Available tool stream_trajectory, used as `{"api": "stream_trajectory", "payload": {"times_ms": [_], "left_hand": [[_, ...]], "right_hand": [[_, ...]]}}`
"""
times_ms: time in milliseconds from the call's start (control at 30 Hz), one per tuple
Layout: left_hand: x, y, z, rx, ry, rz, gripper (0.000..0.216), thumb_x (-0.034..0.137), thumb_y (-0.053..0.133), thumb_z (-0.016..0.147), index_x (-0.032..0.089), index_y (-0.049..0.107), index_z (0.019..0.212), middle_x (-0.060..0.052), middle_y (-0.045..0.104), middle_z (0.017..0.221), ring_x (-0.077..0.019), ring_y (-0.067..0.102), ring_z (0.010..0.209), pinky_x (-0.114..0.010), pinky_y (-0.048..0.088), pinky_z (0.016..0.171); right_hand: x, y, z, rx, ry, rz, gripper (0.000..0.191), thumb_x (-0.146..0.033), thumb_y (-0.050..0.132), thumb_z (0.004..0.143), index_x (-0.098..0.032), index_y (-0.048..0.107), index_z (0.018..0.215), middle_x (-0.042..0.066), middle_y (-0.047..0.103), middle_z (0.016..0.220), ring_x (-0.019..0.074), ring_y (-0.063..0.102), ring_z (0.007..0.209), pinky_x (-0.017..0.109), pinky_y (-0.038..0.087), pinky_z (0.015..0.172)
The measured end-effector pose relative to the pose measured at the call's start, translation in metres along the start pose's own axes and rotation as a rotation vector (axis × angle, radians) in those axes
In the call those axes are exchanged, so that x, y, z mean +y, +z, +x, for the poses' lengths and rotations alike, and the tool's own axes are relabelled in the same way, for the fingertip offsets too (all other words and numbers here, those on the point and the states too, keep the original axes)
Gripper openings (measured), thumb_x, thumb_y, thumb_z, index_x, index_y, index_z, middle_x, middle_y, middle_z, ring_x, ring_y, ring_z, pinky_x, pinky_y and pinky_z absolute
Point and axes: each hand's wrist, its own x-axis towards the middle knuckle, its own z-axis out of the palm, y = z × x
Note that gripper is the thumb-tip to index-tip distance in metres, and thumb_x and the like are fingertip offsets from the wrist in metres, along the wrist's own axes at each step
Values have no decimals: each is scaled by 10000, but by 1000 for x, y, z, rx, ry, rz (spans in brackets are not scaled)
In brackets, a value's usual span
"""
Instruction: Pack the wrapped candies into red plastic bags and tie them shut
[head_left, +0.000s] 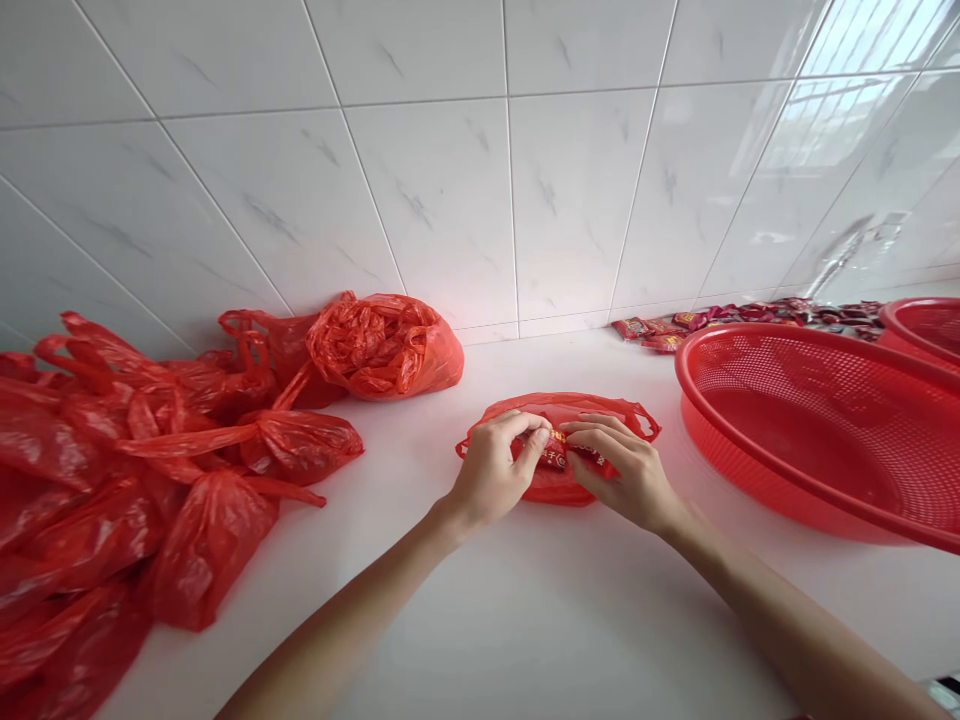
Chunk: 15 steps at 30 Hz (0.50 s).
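A red plastic bag lies spread open on the white counter, with small red snack packets with gold and white print in its middle. My left hand is closed, thumb and forefinger pinched at the left end of a packet. From the other side my right hand reaches over the bag, its fingers curled round a packet at the right. Both hands are just above the bag, close together. The fingers partly cover the packets, so how many there are cannot be made out.
Several tied red plastic bags are heaped at the left, beside a bag stuffed with crumpled red bags. A large red mesh basket stands at the right, another basket behind it. Loose packets lie along the tiled wall.
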Motion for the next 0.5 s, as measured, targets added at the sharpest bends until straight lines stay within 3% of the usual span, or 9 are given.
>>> {"api": "stream_trajectory", "payload": {"times_ms": [233,333,500], "left_hand": [[0,-1,1,24,-19,-53,182,275,559,956,191,709,896,-42,753,894,-192,685,859,-301,536,811],[1,-2,1,14,-28,-98,171,276,589,936,187,727,889,-48,761,903,-199,691,884,-306,544,832],[-4,-2,2,-25,-118,-239,173,330,662,889,179,743,868,-54,773,895,-207,713,889,-305,578,819]], "right_hand": [[-4,-4,1,-6,210,182,84,-178,636,892,-254,670,890,63,766,940,231,729,881,371,616,763],[-5,-6,4,4,422,396,41,-266,691,871,-235,683,845,50,749,839,209,710,771,328,604,664],[-2,-8,9,43,753,767,244,-397,839,723,-201,700,768,37,731,769,184,688,686,311,598,633]]}}
